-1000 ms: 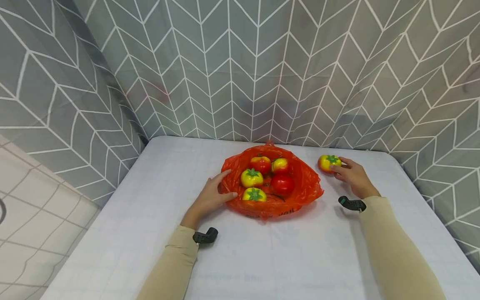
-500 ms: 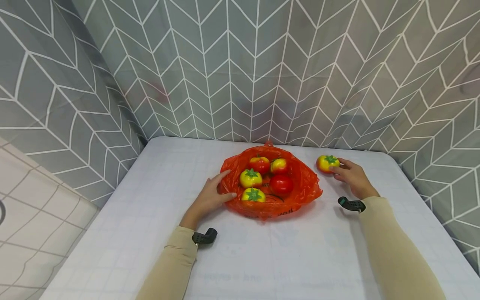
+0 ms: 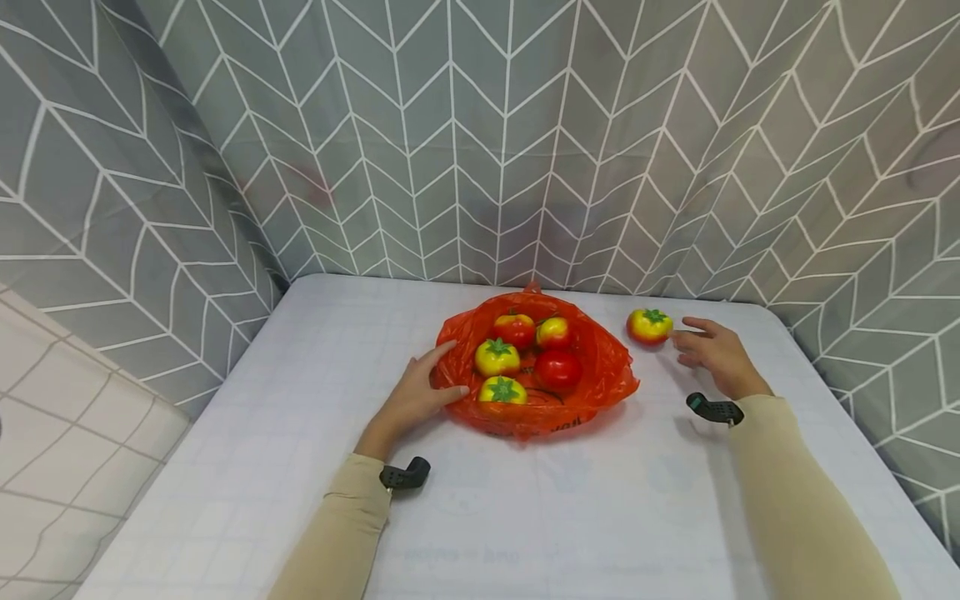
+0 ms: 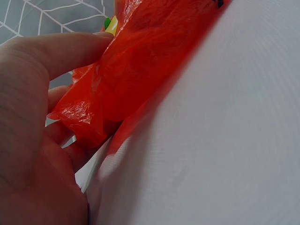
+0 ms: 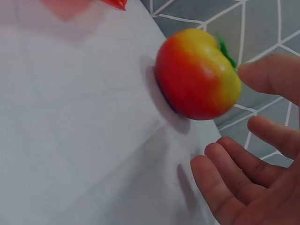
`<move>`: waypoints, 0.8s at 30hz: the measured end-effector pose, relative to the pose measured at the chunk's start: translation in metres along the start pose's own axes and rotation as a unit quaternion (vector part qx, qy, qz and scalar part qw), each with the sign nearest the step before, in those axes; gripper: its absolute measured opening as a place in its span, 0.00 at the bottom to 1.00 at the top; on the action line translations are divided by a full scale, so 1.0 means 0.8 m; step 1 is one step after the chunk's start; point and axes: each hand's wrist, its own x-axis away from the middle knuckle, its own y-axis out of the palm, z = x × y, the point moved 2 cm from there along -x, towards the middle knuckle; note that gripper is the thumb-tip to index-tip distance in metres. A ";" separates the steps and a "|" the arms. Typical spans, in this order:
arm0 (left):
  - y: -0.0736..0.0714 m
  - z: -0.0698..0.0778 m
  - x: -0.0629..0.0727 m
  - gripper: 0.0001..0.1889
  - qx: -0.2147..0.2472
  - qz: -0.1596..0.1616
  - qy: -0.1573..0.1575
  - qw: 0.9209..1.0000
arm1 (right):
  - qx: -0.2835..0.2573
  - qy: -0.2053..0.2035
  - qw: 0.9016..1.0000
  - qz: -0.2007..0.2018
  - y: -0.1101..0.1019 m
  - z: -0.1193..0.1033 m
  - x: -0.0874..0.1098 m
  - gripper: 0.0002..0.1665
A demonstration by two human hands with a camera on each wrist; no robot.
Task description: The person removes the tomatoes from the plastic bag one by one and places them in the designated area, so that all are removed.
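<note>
Our left hand (image 3: 412, 397) spread against red bag (image 3: 611, 362), five fruits (image 3: 497, 358) inside; our right hand (image 3: 718, 353) spread, just beside lone fruit (image 3: 649, 327) on counter (image 3: 600, 500).

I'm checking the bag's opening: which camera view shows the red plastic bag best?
The head view: it shows nearly all of the red plastic bag, mouth open, five tomato-like fruits inside. The left wrist view shows only one side, close up, by the left hand; the right wrist view, just a corner.
</note>
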 end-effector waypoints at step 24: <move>-0.003 -0.001 0.001 0.42 0.012 -0.001 0.010 1.000 | 0.027 -0.105 0.994 -0.006 0.014 -0.068 0.017 0.38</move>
